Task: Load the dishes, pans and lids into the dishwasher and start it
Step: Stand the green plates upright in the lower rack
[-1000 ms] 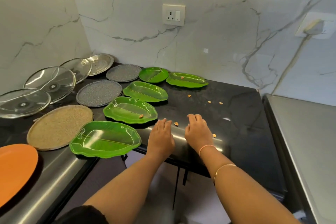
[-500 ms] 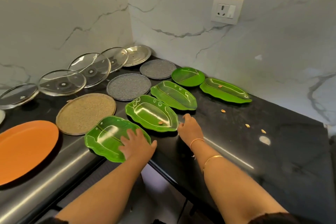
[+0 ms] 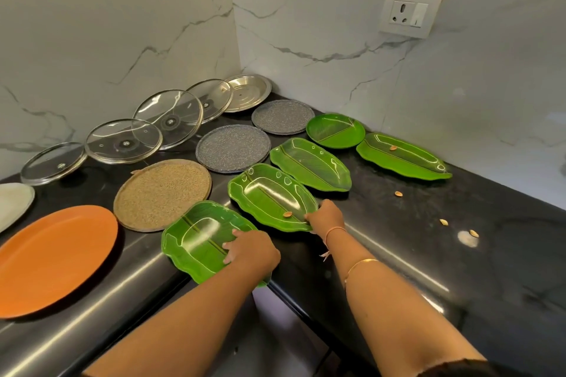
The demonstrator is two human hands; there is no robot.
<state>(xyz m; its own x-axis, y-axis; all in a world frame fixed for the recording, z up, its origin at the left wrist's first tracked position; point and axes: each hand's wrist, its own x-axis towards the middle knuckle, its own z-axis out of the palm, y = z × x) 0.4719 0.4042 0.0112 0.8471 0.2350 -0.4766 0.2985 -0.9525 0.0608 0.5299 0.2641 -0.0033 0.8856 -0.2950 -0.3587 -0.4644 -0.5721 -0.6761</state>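
Left hand (image 3: 251, 249) grips the near leaf plate (image 3: 196, 239), covering its end; right hand (image 3: 326, 216) pinches the next plate (image 3: 269, 196) by its rim, fingertips hidden.

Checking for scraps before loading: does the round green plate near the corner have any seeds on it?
No: the round green plate shows only its moulded divider lines, with nothing lying on it.

Bright, even light, wide-angle bend at the sides
Glare is thrown off the glossy black countertop (image 3: 428, 254), the glass lids (image 3: 168, 118) and the nearest green leaf plate (image 3: 199, 234); shadows are kept soft, and the marble wall (image 3: 122, 24) is bowed toward the edges.
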